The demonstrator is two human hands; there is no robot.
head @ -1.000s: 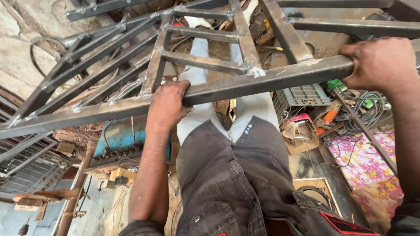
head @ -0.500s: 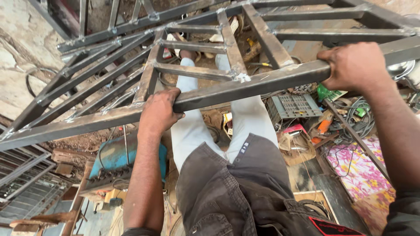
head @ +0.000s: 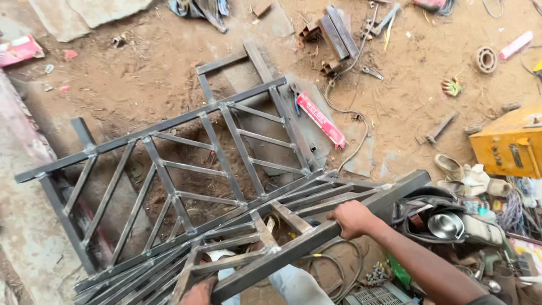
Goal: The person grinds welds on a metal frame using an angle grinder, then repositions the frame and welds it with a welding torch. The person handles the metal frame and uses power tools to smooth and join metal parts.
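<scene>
I hold a welded grey steel frame (head: pixel 293 248) of square tube with diagonal bars, tilted low in front of me. My right hand (head: pixel 351 218) is closed around its near rail towards the right end. My left hand (head: pixel 199 292) grips the same rail at the bottom edge of the view, only partly visible. A second, similar steel frame (head: pixel 169 164) lies flat on the sandy ground just beyond the held one.
A red flat box (head: pixel 320 120) and a cable lie on the dirt past the frames. Short steel offcuts (head: pixel 333 31) sit further back. A yellow welding machine (head: pixel 508 144) stands at right, with sandals (head: pixel 451 169), a steel bowl (head: pixel 446 225) and clutter near it.
The view has swung from looking along the frame at my legs to looking down on the ground. The held frame has dropped lower, and the second frame on the dirt has come into sight.
</scene>
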